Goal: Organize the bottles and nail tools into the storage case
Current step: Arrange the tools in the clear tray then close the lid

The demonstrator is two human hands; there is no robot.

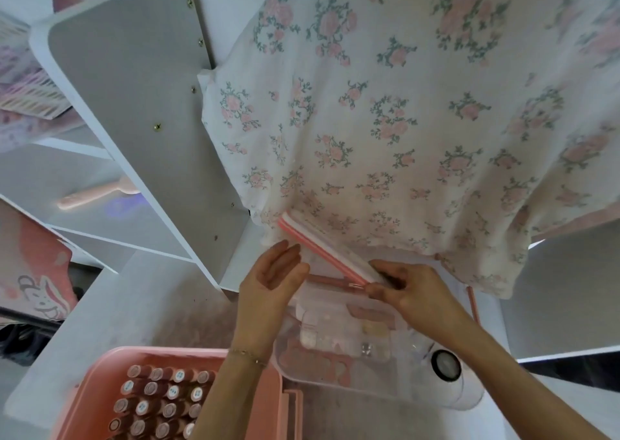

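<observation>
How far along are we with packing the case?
Done: rows of bottles stand in the pink case, and small items lie in the clear tray. In hand: the right hand pinches a stack of nail files; the left hand is open beside it. Left: stowing those files.

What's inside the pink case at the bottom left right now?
The pink case holds rows of upright bottles, caps up. The left forearm covers its right part, and the frame edge cuts off the rest.
</observation>
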